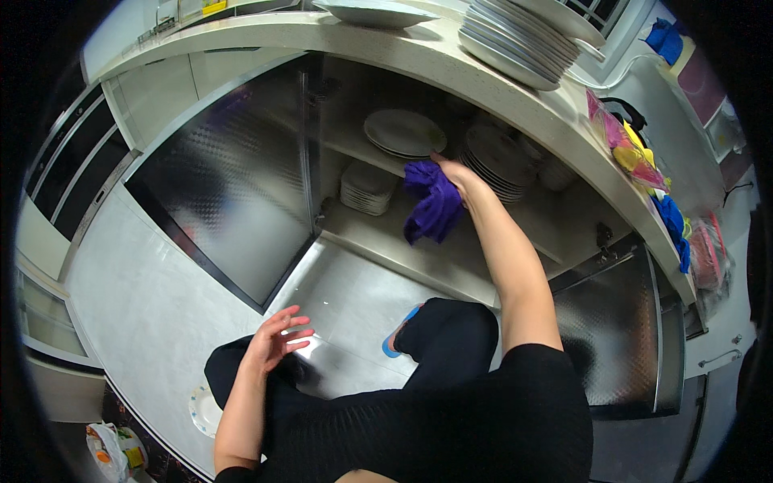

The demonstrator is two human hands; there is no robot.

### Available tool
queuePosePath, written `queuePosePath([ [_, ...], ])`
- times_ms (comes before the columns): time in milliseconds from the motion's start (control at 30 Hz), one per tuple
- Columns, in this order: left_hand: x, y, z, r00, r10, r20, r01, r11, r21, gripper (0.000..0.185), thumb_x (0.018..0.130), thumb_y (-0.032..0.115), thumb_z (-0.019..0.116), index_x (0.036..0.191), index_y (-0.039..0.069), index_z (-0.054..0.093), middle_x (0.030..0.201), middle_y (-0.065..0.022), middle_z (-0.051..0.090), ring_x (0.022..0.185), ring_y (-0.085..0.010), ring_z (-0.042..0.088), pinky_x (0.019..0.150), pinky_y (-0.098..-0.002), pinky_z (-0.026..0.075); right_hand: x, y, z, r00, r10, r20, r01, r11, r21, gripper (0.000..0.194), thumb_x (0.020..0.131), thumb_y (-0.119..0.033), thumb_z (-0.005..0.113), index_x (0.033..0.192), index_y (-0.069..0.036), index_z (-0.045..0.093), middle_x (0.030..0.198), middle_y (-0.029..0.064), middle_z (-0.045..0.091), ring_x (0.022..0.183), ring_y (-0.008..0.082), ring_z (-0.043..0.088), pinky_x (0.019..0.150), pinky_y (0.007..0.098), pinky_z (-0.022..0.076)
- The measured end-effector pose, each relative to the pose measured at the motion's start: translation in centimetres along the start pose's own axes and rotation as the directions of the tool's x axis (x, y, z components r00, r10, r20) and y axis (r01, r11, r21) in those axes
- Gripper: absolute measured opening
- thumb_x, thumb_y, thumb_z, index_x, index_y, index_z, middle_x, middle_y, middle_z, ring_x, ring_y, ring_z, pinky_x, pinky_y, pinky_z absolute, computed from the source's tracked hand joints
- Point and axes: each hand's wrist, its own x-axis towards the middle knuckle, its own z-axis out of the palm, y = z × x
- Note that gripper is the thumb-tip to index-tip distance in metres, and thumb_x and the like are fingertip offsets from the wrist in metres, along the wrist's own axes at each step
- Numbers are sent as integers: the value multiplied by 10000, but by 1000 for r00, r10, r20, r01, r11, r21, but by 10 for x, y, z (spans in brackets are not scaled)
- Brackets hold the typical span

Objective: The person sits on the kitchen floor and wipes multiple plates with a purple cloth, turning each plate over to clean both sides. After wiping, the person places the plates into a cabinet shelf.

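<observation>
My right hand (456, 175) reaches into an open low cabinet and holds a bunched purple cloth (432, 202) that hangs down in front of the shelf. Just beyond the fingers, a short stack of white plates (404, 131) lies on the upper shelf. To the right of the hand is a taller stack of round plates (498, 157). Smaller square-looking dishes (367, 187) are stacked at the left, lower down. My left hand (281, 339) is raised above my knee, fingers spread, holding nothing.
Cabinet doors stand open at left (229, 181) and right (610, 332). On the countertop (338, 39) above are a tall plate stack (519, 45) and a shallow white dish (377, 13). A patterned plate (205, 410) lies on the floor at left, near a plastic bag (115, 450).
</observation>
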Motion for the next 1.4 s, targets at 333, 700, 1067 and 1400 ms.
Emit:
queuePosePath([
  [333,7,1,3,998,-4,-57,4,1000,9,455,895,176,553,1306,33,419,1126,-143,590,1006,-325,610,833,-428,535,50,-22,21,932,-52,-358,65,998,23,525,907,-413,497,1145,51,552,964,174,628,689,259,593,698,387,490],
  [700,14,-4,3,999,-6,-46,9,998,69,447,896,182,545,1302,39,425,1116,-134,597,1011,-311,611,837,-420,537,52,-33,-8,872,-86,-482,174,974,142,487,873,-393,539,1042,61,590,887,173,624,670,278,584,668,402,487],
  [1067,31,-7,11,999,-1,37,-3,994,111,506,895,250,561,1331,56,393,1155,-130,579,1026,-313,600,829,-412,538,66,-8,-69,849,-164,-503,219,974,52,386,848,-245,585,1026,96,611,1026,194,627,849,264,604,726,377,475],
  [1400,4,5,16,907,236,348,-173,964,-203,808,875,546,496,1470,189,82,1376,-264,356,1181,-422,476,857,-567,491,-164,65,50,977,-205,66,193,970,150,175,815,-148,632,819,20,680,758,64,665,656,119,602,600,256,480],
])
